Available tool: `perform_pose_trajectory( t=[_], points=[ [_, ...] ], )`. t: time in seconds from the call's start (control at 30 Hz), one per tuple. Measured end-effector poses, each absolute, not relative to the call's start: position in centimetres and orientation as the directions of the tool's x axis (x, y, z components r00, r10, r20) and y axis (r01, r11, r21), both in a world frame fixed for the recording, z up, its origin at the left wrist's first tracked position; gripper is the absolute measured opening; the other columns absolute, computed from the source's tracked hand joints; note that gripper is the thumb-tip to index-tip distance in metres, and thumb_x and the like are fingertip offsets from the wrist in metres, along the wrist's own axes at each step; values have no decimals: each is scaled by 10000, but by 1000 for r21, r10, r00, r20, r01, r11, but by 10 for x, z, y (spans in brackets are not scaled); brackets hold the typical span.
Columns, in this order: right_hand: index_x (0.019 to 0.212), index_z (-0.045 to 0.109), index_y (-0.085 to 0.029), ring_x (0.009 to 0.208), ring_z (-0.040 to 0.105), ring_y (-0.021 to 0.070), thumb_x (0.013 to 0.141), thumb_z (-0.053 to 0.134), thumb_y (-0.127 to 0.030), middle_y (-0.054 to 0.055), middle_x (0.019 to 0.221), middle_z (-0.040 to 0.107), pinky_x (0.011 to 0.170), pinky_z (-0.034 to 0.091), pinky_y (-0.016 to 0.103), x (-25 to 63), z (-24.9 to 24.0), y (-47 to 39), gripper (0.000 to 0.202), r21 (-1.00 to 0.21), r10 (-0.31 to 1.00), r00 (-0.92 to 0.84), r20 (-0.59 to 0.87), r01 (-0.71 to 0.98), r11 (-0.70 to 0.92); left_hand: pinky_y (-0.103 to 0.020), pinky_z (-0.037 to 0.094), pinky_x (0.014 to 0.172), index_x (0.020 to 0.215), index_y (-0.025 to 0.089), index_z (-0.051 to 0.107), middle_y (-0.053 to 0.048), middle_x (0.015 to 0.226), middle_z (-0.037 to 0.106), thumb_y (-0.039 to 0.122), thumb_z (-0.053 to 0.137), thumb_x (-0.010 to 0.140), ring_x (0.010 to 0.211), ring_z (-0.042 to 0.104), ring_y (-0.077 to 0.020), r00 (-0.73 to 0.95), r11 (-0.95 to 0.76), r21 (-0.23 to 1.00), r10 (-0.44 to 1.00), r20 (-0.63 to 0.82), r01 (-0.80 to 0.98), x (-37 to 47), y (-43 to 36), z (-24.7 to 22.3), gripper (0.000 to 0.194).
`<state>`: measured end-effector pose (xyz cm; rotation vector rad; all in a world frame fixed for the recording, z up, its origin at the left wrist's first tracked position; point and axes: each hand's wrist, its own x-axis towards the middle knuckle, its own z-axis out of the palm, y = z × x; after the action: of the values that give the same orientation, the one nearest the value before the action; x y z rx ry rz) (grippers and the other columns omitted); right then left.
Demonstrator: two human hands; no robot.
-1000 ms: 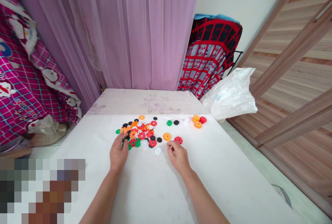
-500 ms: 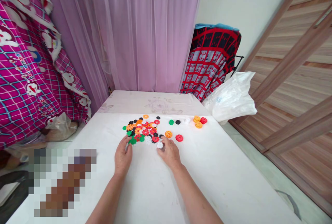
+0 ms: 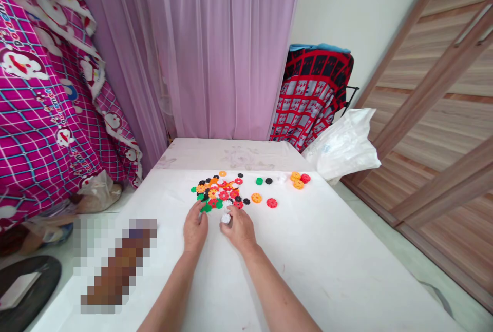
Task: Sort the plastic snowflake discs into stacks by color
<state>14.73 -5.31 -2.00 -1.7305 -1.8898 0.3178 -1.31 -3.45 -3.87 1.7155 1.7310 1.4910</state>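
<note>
Between the thumb and fingers of my right hand [image 3: 239, 228] is a stack of white notched plastic discs [image 3: 226, 218], held just over the white tablecloth. My left hand [image 3: 195, 228] is at the near left edge of a pile of mixed discs [image 3: 221, 188], thumb and fingers apart. Its fingertips are by a green disc [image 3: 207, 208]; whether they touch it I cannot tell. Red, orange, black, green and white discs overlap in the pile. Right of it lie an orange disc [image 3: 256, 198] and a red disc [image 3: 271, 202].
Farther back are a green stack [image 3: 259, 181], a black disc [image 3: 268, 181], white discs [image 3: 282, 179], and orange discs [image 3: 298, 184] beside red ones [image 3: 305, 178]. A white plastic bag [image 3: 342, 144] is at the table's far right corner. A blurred patch [image 3: 115, 268] covers the left side.
My right hand has moved left toward my left hand, carrying the white discs along the near side of the pile. The camera view has shifted slightly; the sorted discs stay in place.
</note>
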Motion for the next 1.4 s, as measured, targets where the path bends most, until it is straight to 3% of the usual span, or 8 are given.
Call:
perform_pose_trajectory(
  t=[0.17,0.3,0.43,0.67,0.9,1.1,1.3,1.4],
  points=[
    [1115,579,-227,976,600,209,714,664,-312,44,1021,668,895,462,313,151,-23,-56,419,-588,957,-42,287,781,211,-435,426,1063,1052,228,652,-76,1255,640,278,464,821,1202,573,-233,-280,-244,816,855,436,524,-14,-32,-40,302],
    [1007,604,-219,904,595,177,825,539,-272,49,969,662,858,467,291,174,-29,-59,200,-642,919,58,389,732,226,-404,417,1070,1096,230,637,-71,1276,627,294,476,836,1220,559,-217,-348,-211,860,850,396,464,-16,-27,-41,313],
    [923,637,-220,995,556,201,839,462,-177,54,1000,681,933,408,339,210,-27,-47,199,-547,872,91,480,808,217,-394,403,1080,1123,233,635,-62,1297,618,297,483,844,1220,557,-206,-429,-161,909,841,331,384,-21,-15,-39,324],
    [978,627,-243,1237,437,264,738,554,-166,31,1191,667,953,302,415,244,-17,-18,263,-358,887,-152,436,875,326,-365,396,1084,1131,227,644,-48,1315,612,305,517,820,1212,560,-199,-521,-80,963,828,207,256,-25,7,-27,345],
    [958,612,-251,1148,498,242,771,556,-167,21,964,701,937,282,396,239,-16,-7,212,-372,902,-184,390,865,337,-372,418,1060,1124,229,649,-47,1308,617,333,536,801,1181,579,-212,-524,-21,976,841,135,218,-23,3,-17,358],
    [945,610,-248,1046,529,220,776,591,-208,24,956,675,898,310,364,238,-20,-7,175,-419,906,-82,415,867,270,-384,416,1055,1148,225,645,-43,1315,613,366,547,787,1141,590,-208,-524,18,973,845,108,230,-22,1,-13,400],
    [964,605,-224,1018,537,238,803,576,-299,50,993,684,903,323,379,281,-14,19,181,-490,798,200,568,862,133,-388,422,1049,1139,228,651,-43,1318,611,391,552,780,1152,583,-217,-520,15,974,848,108,226,-24,1,-14,407],
    [934,611,-214,1004,530,255,785,595,-299,59,977,693,873,312,386,310,-9,44,172,-481,781,291,553,876,15,-395,437,1035,1141,229,652,-43,1308,619,394,547,782,1114,603,-217,-518,26,973,850,100,231,-24,0,-13,409]
  ],
)
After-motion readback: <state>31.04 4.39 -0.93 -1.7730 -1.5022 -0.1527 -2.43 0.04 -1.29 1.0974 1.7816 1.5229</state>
